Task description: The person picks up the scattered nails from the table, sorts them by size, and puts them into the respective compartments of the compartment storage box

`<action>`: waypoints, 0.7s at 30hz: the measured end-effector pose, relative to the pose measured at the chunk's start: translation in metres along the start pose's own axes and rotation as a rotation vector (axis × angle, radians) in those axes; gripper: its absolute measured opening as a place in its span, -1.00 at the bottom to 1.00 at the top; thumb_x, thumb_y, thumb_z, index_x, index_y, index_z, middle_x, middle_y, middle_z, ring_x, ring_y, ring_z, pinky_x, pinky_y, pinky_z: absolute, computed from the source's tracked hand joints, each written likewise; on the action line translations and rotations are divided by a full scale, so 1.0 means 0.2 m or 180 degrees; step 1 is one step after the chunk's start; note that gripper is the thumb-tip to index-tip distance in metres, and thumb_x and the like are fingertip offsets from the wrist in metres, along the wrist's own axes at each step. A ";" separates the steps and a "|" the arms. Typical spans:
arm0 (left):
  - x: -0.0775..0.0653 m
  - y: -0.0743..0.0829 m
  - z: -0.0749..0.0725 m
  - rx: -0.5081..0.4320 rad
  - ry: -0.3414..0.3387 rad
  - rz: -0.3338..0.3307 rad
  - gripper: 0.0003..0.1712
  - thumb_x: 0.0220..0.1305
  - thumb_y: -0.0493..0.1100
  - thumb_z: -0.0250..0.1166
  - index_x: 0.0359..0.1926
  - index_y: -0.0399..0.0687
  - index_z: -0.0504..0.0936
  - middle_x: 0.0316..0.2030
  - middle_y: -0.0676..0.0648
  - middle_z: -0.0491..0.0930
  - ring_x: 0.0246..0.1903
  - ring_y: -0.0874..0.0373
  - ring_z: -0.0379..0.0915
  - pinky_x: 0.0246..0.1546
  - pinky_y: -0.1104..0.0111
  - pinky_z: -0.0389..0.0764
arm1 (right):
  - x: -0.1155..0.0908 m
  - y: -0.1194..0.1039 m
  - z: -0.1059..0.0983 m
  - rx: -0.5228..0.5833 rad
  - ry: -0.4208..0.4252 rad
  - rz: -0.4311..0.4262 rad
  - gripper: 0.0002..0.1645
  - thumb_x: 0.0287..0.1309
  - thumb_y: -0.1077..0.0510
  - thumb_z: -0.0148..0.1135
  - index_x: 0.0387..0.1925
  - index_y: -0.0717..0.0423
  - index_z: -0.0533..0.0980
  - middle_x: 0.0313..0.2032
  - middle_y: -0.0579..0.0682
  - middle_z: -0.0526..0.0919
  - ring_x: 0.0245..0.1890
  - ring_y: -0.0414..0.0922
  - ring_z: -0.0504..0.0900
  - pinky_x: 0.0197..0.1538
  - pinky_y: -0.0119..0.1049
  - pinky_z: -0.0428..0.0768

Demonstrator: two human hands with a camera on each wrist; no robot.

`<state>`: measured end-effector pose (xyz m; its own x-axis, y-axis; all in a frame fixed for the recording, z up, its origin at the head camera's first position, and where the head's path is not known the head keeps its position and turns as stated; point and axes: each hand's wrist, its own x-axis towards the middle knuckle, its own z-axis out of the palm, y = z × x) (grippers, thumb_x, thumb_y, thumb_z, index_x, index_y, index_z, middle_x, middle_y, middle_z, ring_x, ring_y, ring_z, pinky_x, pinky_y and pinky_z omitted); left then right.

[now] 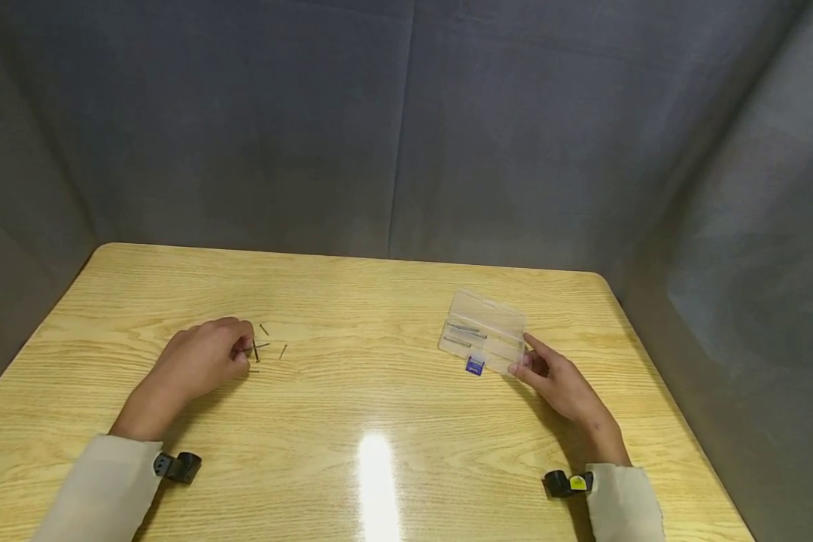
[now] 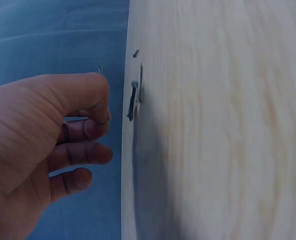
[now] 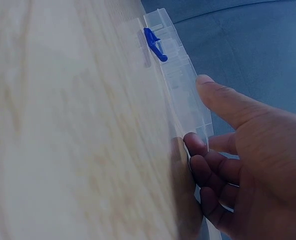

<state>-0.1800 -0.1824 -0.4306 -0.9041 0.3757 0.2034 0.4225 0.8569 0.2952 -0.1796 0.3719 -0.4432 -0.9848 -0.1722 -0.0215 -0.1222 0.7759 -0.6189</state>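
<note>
Two pale cloth sleeves [image 1: 102, 493] are closest, at seven and five o'clock, each with a small black camera [image 1: 181, 467] at the cuff. The left hand [image 1: 199, 357] is out at nine o'clock. Its fingers are bent in, and it looks to be pinching a thin grey metal nail [image 2: 100, 69], whose tip peeks out past a knuckle. The right hand [image 1: 565, 388], at three o'clock, holds the right end of a flat, clear plastic box [image 1: 503, 349] between thumb and fingers.

The box is at two o'clock. Its see-through lid [image 1: 493, 310] is tipped open to the back, and a little blue plastic latch [image 1: 474, 366] sticks out in front. Some long grey metal pieces [image 1: 458, 342] lie in its left part. Small dark metal nails [image 2: 132, 101] are scattered from one to five o'clock of the left fingertips, on a shiny yellow wood-grain table [image 1: 352, 339]. A grey cloth curtain [image 1: 278, 135] hangs at twelve.

The pinched nail is so thin that it could slip out if the squeeze is weak. The loose nails are close by, so a finger could bump them away or get poked. The box is held only by one end, so a hard tug could tip it and spill the pieces.
</note>
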 end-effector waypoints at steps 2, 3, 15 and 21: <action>0.01 0.02 0.00 -0.0050 0.0035 0.0042 -0.80 0.10 -0.36 0.29 -0.40 0.06 0.51 -0.47 0.12 0.42 -0.53 0.19 0.29 -0.54 0.25 0.30 | 0.00 0.00 0.00 0.0016 -0.0002 -0.0018 -0.01 0.40 -0.17 0.26 0.57 0.29 0.10 -0.11 0.05 0.52 -0.14 -0.03 0.44 -0.09 -0.19 0.40; 0.02 0.03 0.00 -0.0084 0.0055 0.0059 -0.80 0.11 -0.35 0.30 -0.40 0.07 0.52 -0.47 0.12 0.42 -0.52 0.19 0.29 -0.54 0.25 0.31 | 0.00 0.00 0.00 0.0024 -0.0001 -0.0032 -0.01 0.40 -0.16 0.26 0.56 0.30 0.10 -0.12 0.04 0.52 -0.14 -0.03 0.44 -0.10 -0.19 0.40; 0.11 0.20 0.06 -0.0337 0.0025 0.0258 -0.80 0.11 -0.35 0.30 -0.39 0.08 0.53 -0.45 0.13 0.44 -0.50 0.20 0.30 -0.53 0.28 0.33 | 0.00 0.00 0.00 -0.0005 -0.0011 -0.0036 -0.02 0.41 -0.16 0.26 0.57 0.30 0.10 -0.08 0.07 0.54 -0.14 -0.01 0.44 -0.08 -0.13 0.40; 0.17 0.26 0.10 -0.0410 0.0013 0.0400 -0.79 0.08 -0.36 0.29 -0.42 0.09 0.54 -0.47 0.15 0.45 -0.50 0.21 0.31 -0.52 0.29 0.34 | 0.00 0.00 0.01 0.0018 -0.0008 -0.0014 -0.02 0.41 -0.16 0.25 0.57 0.29 0.10 -0.09 0.07 0.54 -0.15 -0.02 0.44 -0.10 -0.15 0.40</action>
<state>-0.1897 -0.1177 -0.4267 -0.8435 0.4755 0.2499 0.5371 0.7509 0.3842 -0.1792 0.3714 -0.4441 -0.9840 -0.1772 -0.0206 -0.1259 0.7717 -0.6234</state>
